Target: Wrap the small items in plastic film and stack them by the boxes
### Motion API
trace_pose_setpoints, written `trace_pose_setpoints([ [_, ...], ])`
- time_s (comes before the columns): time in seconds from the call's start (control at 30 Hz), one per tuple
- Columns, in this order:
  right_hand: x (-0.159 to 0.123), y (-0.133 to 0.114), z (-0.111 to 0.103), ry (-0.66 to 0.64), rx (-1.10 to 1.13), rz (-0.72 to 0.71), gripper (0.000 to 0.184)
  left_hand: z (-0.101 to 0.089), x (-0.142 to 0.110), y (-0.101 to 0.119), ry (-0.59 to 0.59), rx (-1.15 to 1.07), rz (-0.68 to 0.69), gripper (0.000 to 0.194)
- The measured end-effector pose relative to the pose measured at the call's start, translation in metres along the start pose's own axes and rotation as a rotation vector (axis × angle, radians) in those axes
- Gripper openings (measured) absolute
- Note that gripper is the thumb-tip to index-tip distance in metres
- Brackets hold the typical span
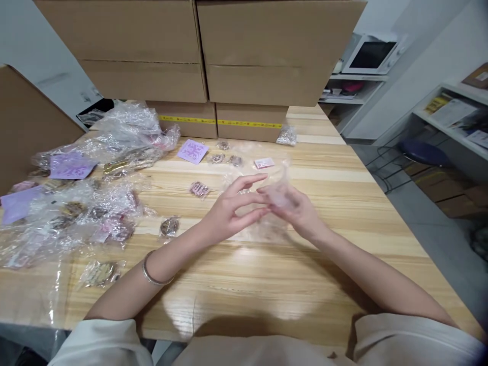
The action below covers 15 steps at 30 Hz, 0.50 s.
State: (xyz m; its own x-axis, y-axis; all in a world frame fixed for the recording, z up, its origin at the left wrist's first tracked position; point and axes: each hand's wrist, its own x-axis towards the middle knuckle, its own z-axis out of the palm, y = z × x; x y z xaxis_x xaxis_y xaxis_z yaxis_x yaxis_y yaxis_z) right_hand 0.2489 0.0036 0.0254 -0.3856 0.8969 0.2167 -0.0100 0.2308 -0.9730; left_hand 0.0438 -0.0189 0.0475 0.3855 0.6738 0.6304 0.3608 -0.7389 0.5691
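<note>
My right hand (299, 211) is closed on a clear plastic bag (280, 195), crumpled and blurred, above the middle of the table. From the left, my left hand (232, 206) reaches to it with its fingers stretched out and apart. Its fingertips come up to the bag's edge; whether they touch it I cannot tell. Just beyond the hands lies a small white and pink card (264, 162), with clear film around it. Small wrapped round pieces (235, 160) sit behind my left hand, and a pink-and-dark wrapped piece (199, 189) lies to its left.
Piled clear plastic bags (125, 127) with small goods cover the table's left side. A purple printed packet (192, 151) lies near them. Large cardboard boxes (263, 56) stand along the back, a yellow measuring tape (247, 123) across the lower ones. A small clear bag (286, 135) rests beside them.
</note>
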Motion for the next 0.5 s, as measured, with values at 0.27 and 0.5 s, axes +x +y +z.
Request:
trace_pose_setpoints([
  [0.27, -0.014, -0.019, -0.039, 0.081, 0.331, 0.151, 0.06, -0.008, -0.005, -0.016, -0.65, -0.487, -0.888, 0.091],
  [0.5, -0.052, 0.002, -0.022, 0.038, 0.067, 0.186, 0.047, 0.024, -0.006, -0.018, -0.223, -1.148, -0.926, 0.058],
])
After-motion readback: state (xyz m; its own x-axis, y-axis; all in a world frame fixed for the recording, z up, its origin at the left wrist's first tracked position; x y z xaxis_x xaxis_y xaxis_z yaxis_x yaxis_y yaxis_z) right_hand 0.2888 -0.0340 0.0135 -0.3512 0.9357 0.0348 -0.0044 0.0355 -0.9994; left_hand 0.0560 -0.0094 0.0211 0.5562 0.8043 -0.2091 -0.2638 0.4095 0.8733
